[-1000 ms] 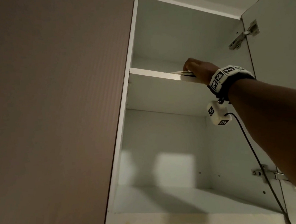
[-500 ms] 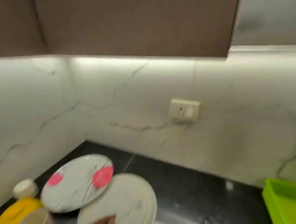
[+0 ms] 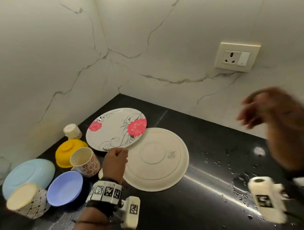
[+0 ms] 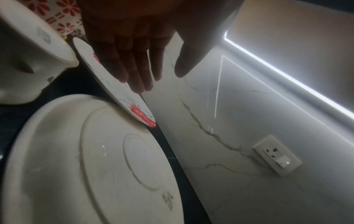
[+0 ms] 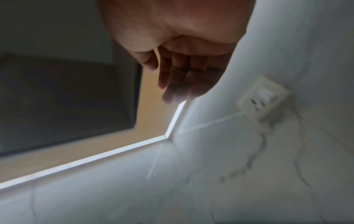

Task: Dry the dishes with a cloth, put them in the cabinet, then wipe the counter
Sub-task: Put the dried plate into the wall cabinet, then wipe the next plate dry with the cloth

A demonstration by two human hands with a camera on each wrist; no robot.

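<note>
While the left hand [image 3: 115, 161] reaches, fingers [image 4: 122, 66] straight, onto the flowered plate [image 3: 116, 128] overlapping the upturned white plate [image 3: 156, 159] on the wet table [image 3: 209, 174], the blurred right hand [image 3: 276, 119] hangs loosely open, empty, above it. Cups and bowls lie overturned.

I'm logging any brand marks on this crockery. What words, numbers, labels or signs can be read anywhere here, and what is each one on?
No text can be read.
Plain white plate, upside down: a small dark stamp on its base, too blurred to read.
White cup base: a faint grey mark, unreadable.
Left wrist band and right wrist camera: black-and-white square code markers, no letters.
Wall socket: no legible marking.
</note>
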